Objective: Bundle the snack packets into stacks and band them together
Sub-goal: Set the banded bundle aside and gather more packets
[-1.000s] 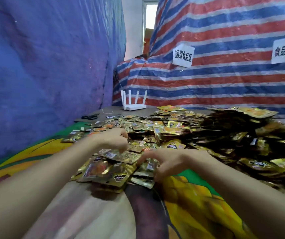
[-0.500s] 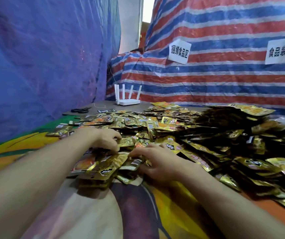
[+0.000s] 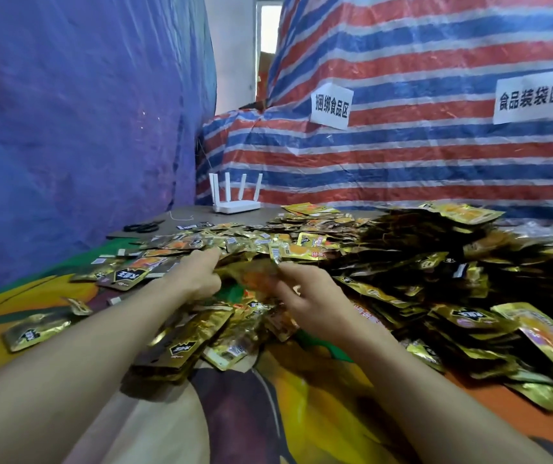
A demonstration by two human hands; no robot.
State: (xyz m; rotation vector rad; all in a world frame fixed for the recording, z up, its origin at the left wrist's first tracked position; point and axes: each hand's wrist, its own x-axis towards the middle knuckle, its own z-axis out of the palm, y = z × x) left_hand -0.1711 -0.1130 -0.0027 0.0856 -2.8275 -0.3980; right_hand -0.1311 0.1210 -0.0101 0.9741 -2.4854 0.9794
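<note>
- Head view: packets [image 3: 419, 262] are lying loose across centre and right of the frame; none is looking banded.
- Right hand [image 3: 305, 296] is pinching a yellow packet [image 3: 298, 252] mid-frame; left hand [image 3: 198, 279] is reaching among them, grip unclear.
- Judging it early: stacking and banding are remaining.

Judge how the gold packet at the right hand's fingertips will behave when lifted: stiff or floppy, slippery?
The gold packet looks thin and flat, so probably light and bendy. Its glossy foil may slip from the right hand, which pinches one corner.
</note>
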